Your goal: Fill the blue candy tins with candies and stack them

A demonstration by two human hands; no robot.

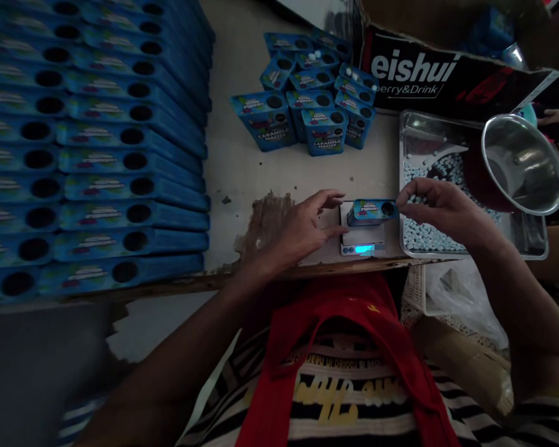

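Note:
A small blue candy box (371,212) lies on its side on a little white digital scale (362,239) with a lit blue display. My left hand (298,228) rests beside the scale, fingers spread, thumb and forefinger near the box's left end. At the box's right end, by its round hole, my right hand (435,205) pinches its fingers together; what they hold is too small to make out.
A metal tray (533,239) of small pale candies sits right of the scale, a metal funnel (522,162) above it. Several upright blue boxes (310,105) stand behind. Flat blue boxes (93,155) are stacked at left. A black carton (428,77) stands at the back.

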